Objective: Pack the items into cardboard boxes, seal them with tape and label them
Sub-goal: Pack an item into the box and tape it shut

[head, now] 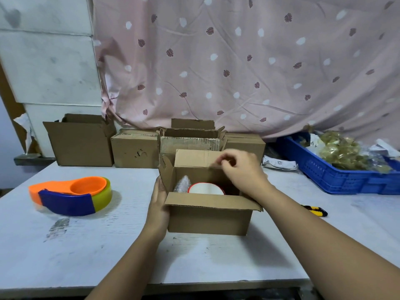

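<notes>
Open cardboard box (207,217) sat mid-table (86,245), holding a red-rimmed white dish (205,188) and a bubble-wrapped item (183,184). Left hand (159,202) lay flat against its left side. Right hand (240,167), fingers curled, pinched the far flap (194,158).

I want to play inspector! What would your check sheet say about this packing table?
Surface: white table, scuffed with dark marks.
Job's things: open cardboard box holding a red-rimmed white item and a bubble-wrapped item; tape dispenser to its left.
Clutter: utility knife, blue crate of packets, spare boxes at the back.
Hands: left hand rests on the box's left side; right hand pinches its back flap.
Cables: nothing seen.
Surroundings: pink leaf-print curtain.
</notes>
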